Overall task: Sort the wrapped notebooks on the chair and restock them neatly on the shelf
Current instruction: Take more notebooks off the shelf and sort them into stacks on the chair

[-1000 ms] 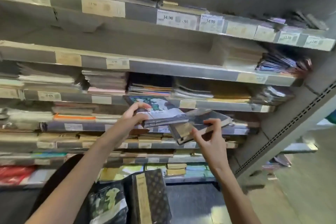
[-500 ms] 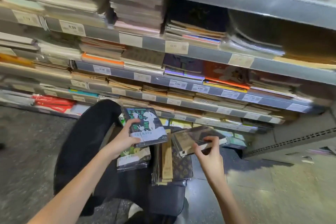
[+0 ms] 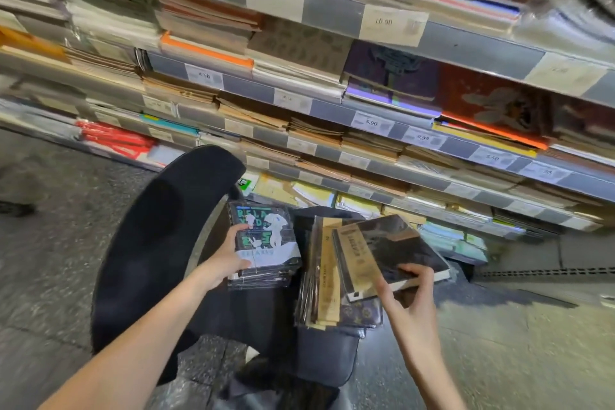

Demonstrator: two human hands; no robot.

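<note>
The right hand [image 3: 411,301], at 5 o'clock, has its grip closed on a tilted dark notebook [image 3: 396,251], thumb on the cover and fingers under the near edge, over the banded stack [image 3: 327,280] on the chair [image 3: 159,243]. The left hand [image 3: 229,256], at 7 o'clock, grips the near-left corner of the green-and-white notebook [image 3: 266,236] topping the left stack.

Handling, as judged: each notebook is stiff, flat and light. The plastic wrap looks glossy and probably slippery, so pinch across an edge and support from below. The shelf [image 3: 466,43] spans 10 to 2 o'clock.
</note>
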